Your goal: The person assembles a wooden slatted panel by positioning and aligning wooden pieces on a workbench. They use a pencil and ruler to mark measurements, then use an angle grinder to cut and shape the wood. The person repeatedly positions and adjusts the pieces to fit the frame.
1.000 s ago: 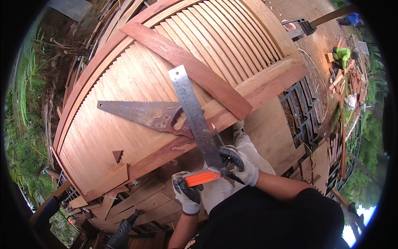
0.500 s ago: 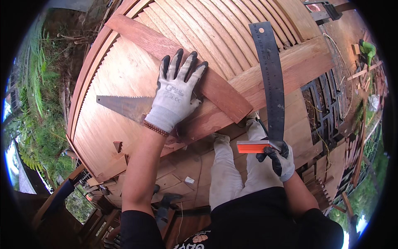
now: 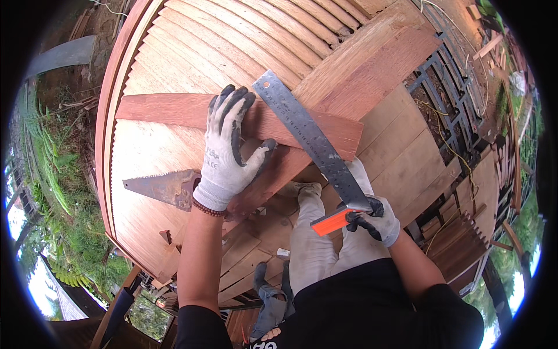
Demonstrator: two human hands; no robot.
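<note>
Honestly, the reddish plank (image 3: 157, 109) lying across my slatted wooden panel (image 3: 244, 41) could skid if I lean on it unevenly, and a wrist twist could knock the try square (image 3: 311, 136) crooked. My left hand (image 3: 224, 157) is spread loosely over the plank, thumb well apart from the fingers, while my right hand (image 3: 375, 221) is clamped around the square's corner, blade crossing over the plank (can't tell if touching).

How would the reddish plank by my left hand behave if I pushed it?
The plank will probably stay stiff, as it looks like straight, solid wood. Lying flat across the slatted panel, it seems likelier to slide or pivot than roll. Tipping looks unlikely, since only its right end overhangs.
</note>
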